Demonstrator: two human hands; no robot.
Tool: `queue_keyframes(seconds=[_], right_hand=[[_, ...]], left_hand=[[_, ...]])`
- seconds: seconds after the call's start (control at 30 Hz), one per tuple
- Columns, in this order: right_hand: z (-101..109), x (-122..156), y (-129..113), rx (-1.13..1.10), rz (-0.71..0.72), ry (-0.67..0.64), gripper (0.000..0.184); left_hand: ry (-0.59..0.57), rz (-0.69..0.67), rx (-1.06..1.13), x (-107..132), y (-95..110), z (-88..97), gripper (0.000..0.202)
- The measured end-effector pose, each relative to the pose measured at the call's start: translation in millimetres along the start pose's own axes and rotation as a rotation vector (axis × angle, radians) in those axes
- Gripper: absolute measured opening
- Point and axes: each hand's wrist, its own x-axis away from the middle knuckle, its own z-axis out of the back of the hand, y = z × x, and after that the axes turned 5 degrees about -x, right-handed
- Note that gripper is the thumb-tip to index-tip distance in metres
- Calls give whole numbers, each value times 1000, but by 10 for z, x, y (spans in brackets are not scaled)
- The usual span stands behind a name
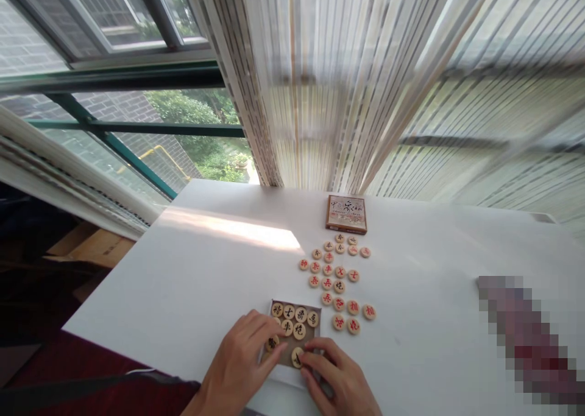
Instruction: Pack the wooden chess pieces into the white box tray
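Observation:
A shallow brown box tray [314,332] lies on the white table [205,282] near its front edge, holding several round wooden chess pieces with black characters [295,320]. My left hand [244,358] rests on the tray's left side, its fingers lying over a piece there. My right hand [336,376] sits at the tray's front right, fingertips pinched on one black-marked piece [297,357]. Beyond the tray, several loose pieces with red characters [337,279] lie scattered on the table.
The printed box lid [346,213] lies at the far side of the table near a striped curtain [365,81]. A window [114,69] is at the far left. A blurred-out patch [530,337] covers the table's right side.

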Motion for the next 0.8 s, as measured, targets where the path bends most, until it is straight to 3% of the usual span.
queue_keyframes(seconds=[0.2,0.43,0.6,0.8], right_hand=[[-29,-40,-68,170,-104,-25,7],[-119,-104,-106,404,-87,40,7],[-197,-94,-64,380,-61,71,4],[-166,-103,-90,323,-43,62,19]], left_hand=[[209,161,-4,91,-167,-54,13],[135,201,96,184,-242,-172,19],[106,196,119,206,-302,-200,20],[118,190,123,206,-333,-220,22]])
